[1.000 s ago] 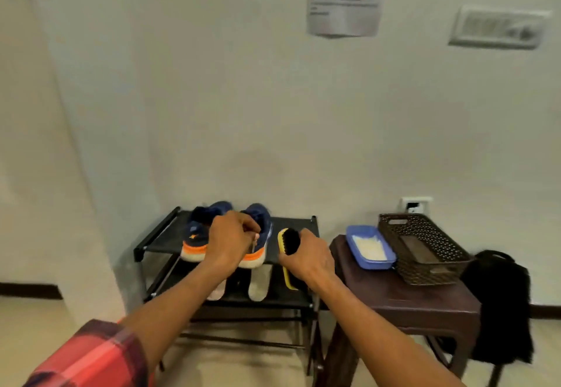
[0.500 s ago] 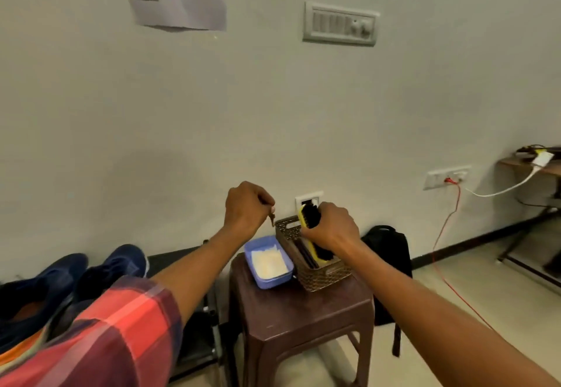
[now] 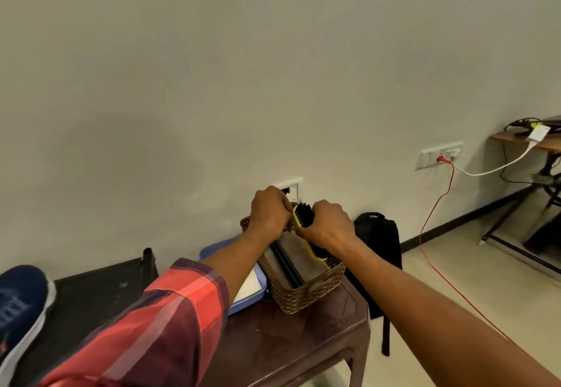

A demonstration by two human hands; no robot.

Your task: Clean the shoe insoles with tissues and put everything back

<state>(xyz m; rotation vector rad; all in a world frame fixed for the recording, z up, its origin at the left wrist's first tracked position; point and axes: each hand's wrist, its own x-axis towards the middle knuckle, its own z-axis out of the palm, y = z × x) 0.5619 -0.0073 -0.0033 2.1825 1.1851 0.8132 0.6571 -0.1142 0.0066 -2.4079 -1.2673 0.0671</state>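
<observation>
Fingers of the right hand clasp the yellow-backed brush, which is tilted with its lower end inside the brown woven basket. The left hand has its fingers curled against the brush's upper end; whether they grasp anything cannot be told. The basket stands on the dark brown counter, touching a blue tray. A blue shoe lies on the black rack at left.

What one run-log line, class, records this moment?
stage: put-back | right hand: grips shoe brush, lower end inside woven basket | left hand: curled at brush top, grip unclear | basket: on brown stool
</observation>
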